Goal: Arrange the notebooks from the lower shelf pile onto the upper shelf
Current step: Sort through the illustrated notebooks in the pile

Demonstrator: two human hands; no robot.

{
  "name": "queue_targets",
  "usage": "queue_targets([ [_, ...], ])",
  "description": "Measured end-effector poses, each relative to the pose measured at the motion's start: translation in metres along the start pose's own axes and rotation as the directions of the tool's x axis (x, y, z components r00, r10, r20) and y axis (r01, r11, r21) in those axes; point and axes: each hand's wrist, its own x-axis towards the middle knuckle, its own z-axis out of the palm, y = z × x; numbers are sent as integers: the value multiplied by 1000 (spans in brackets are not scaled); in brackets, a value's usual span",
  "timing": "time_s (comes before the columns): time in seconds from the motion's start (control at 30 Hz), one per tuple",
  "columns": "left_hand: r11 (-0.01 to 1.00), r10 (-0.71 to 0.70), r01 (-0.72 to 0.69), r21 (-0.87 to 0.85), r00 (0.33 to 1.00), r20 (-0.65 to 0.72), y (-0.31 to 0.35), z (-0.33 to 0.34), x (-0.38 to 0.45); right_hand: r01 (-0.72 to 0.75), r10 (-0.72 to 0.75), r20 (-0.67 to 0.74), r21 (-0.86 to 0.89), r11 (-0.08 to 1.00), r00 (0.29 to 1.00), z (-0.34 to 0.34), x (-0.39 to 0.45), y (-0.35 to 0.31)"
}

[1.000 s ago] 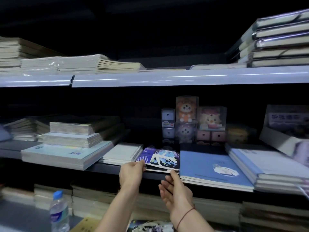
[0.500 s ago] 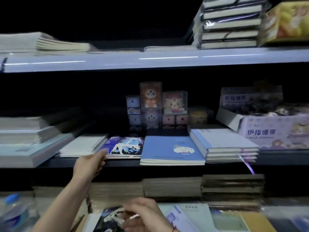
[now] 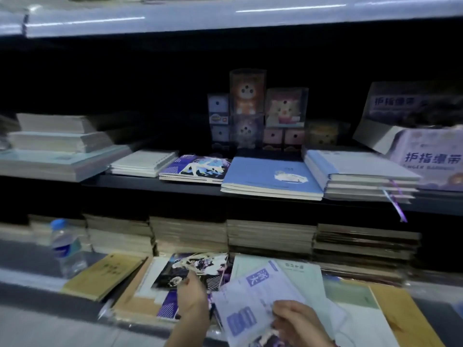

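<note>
The notebooks in the lower pile have paper covers: the dark illustrated one at about 7 o'clock looks glossy, the tan one at 8 o'clock matt like kraft card. The water bottle at 9 o'clock is clear, shiny plastic. At 12 o'clock the toy boxes are glossy transparent plastic. The upper shelf edge is smooth and reflective.

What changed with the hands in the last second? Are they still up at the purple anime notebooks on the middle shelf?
No. Both hands dropped from the middle shelf to the lower pile. The left hand let go of the purple stack and now rests on the dark illustrated notebook; the right hand now holds a lilac notebook. The purple stack, blue notebooks and water bottle stayed put.
</note>
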Motion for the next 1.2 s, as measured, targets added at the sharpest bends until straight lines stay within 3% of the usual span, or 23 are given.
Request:
queue_targets([
  [0.1,998,7,-8,55,1000,8,-19,-13,-1,53,-49,-136,22,998,989,-22,10,7],
  [0.23,985,78,-74,155,997,-21,-19,-36,24,147,-153,-166,-50,988,974,-36,22,23],
  [0.4,997,26,-29,75,999,42,-12,-48,41,76,-82,-108,-53,996,991,-34,32,23],
  [0.47,999,-4,-2,53,995,103,-11,-47,43,72,-79,-144,-56,996,986,-30,37,23],
  [0.63,1000,-26,22,20,977,211,-3,-42,38,100,-123,-248,-104,990,961,-28,44,21],
  [1.07,992,-124,113,55,940,318,-11,-40,31,172,-213,-297,-161,972,931,-4,29,5],
  [1.2,990,-141,132,50,929,341,-10,-36,26,185,-262,-322,-250,950,910,-5,23,-1],
])
